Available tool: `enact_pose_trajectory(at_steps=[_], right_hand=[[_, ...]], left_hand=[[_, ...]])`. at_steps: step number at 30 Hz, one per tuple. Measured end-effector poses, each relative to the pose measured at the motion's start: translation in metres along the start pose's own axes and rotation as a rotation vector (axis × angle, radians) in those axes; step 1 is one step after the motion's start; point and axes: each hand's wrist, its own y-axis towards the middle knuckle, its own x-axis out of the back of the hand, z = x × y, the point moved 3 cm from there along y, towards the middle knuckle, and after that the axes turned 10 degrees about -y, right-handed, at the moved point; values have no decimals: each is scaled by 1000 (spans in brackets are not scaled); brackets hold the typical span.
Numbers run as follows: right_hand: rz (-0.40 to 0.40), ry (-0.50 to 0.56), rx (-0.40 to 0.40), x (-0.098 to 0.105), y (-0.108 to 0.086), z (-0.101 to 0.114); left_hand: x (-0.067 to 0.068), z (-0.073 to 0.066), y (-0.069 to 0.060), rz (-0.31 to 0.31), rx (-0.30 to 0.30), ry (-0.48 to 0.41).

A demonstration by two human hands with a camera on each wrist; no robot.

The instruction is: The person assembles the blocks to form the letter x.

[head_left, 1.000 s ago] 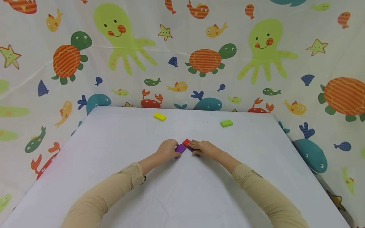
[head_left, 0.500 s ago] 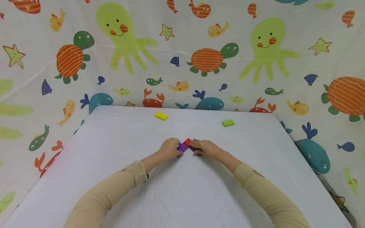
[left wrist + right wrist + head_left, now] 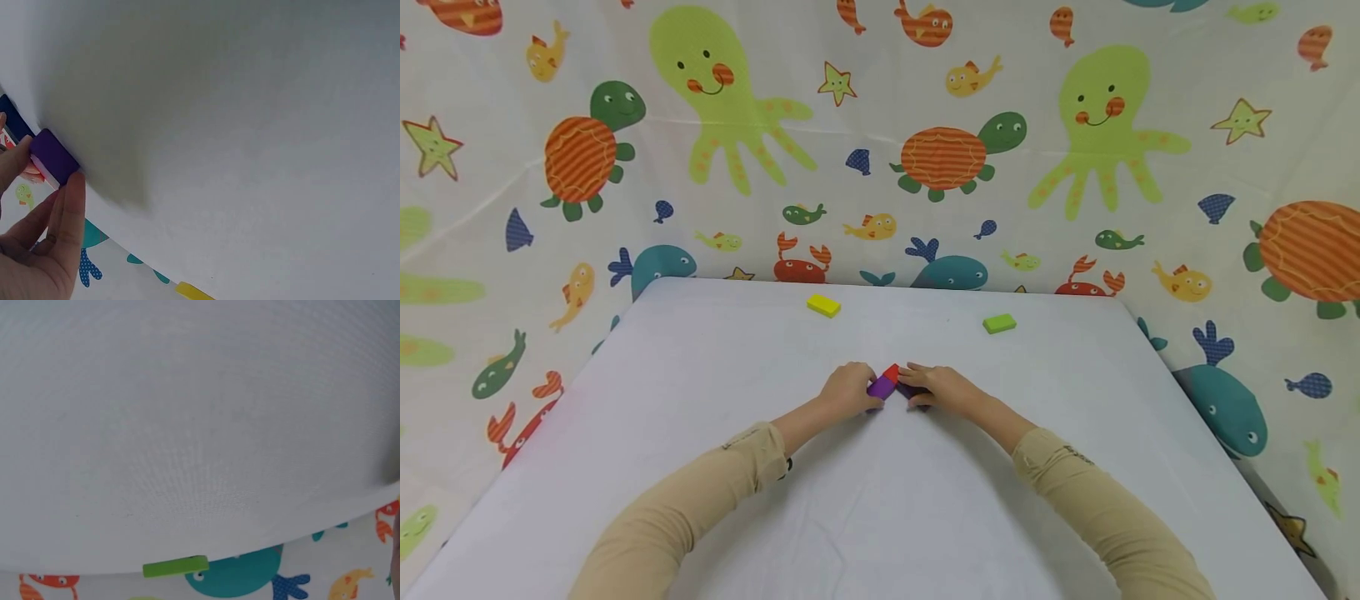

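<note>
Sea-animal fabric [image 3: 865, 92] hangs behind the white worktop [image 3: 880, 508]. Left-hand fingers pinch the purple block [image 3: 882, 387]; the right hand [image 3: 946, 390] grips the dark blue block [image 3: 17, 117]. Light, even pressure from both sides should stop the ends slipping. Just beside the right fingertips, the red block [image 3: 892, 372] meets the purple one's far end.

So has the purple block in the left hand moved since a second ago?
Yes. In the head view, the purple block has shifted slightly right, judged against the yellow block.
</note>
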Motion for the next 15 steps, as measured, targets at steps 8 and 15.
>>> enact_pose_trajectory(at_steps=[8, 15], right_hand=[[8, -1, -9, -2, 0, -2], [-17, -15, 1, -2, -1, -1]], left_hand=[[0, -1, 0, 0, 3, 7], [1, -1, -1, 5, 11, 1]])
